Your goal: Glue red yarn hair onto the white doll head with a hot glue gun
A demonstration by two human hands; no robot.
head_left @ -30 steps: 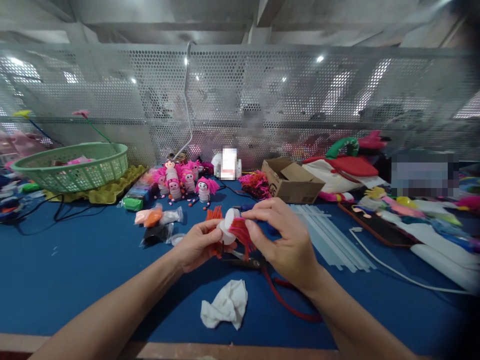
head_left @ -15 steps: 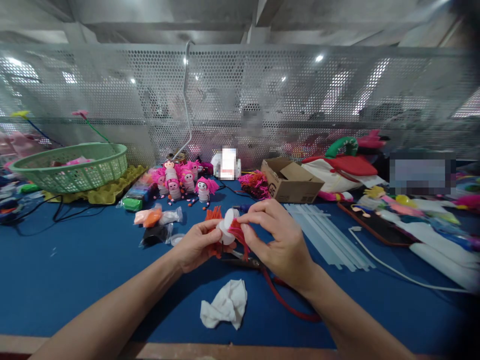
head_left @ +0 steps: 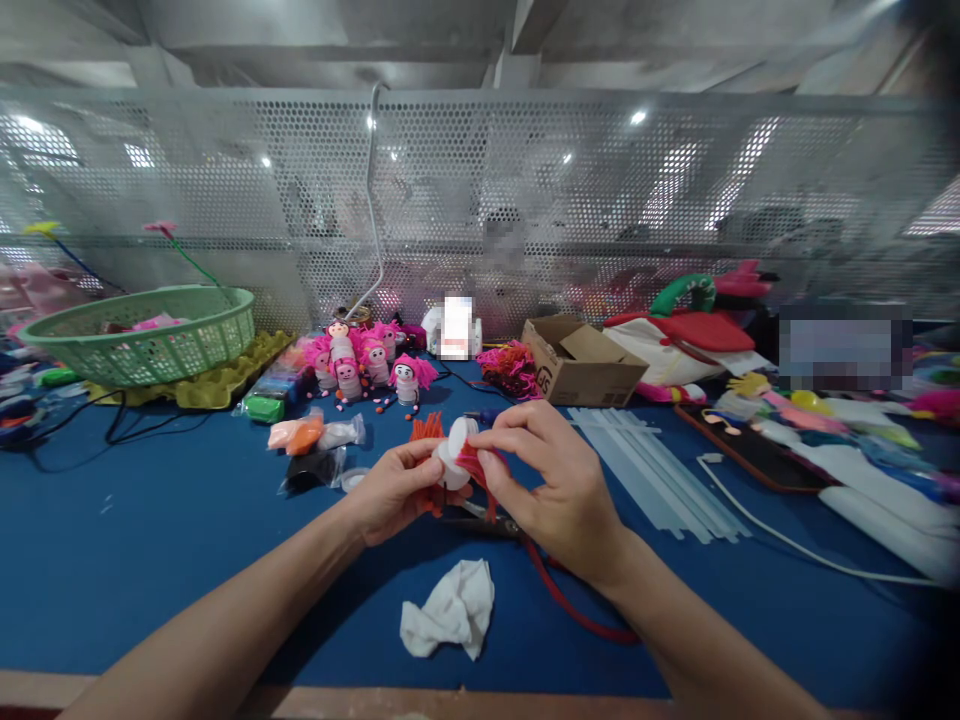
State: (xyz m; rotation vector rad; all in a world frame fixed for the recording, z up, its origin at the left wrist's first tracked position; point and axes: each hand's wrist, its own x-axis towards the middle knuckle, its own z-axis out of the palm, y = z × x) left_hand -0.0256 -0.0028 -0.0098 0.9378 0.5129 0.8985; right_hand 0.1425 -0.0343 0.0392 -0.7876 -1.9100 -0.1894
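My left hand (head_left: 401,490) is closed around a small white doll body (head_left: 453,462), a stack of rounded white pieces, tilted above the table. Orange yarn (head_left: 427,428) sticks out from its far left side, and more hangs below. Thumb and forefinger of my right hand (head_left: 551,480) pinch pink and red yarn (head_left: 480,465) against the right side of the body. Partly hidden beneath my hands lies a pair of scissors (head_left: 499,527) with red handles. Nearer me, a crumpled white tissue (head_left: 451,610) rests on the blue table (head_left: 337,620).
Several pink-haired dolls (head_left: 346,375) stand behind, left of a pink and orange yarn heap (head_left: 508,370) and a cardboard box (head_left: 585,365). Bagged clay (head_left: 311,435) lies left; glue sticks (head_left: 660,475) and a white cable (head_left: 780,545) lie right. A green basket (head_left: 142,340) sits far left.
My right fingers have shifted slightly left along the pink yarn, closer to the white body. My left hand and the doll body hold nearly the same position.
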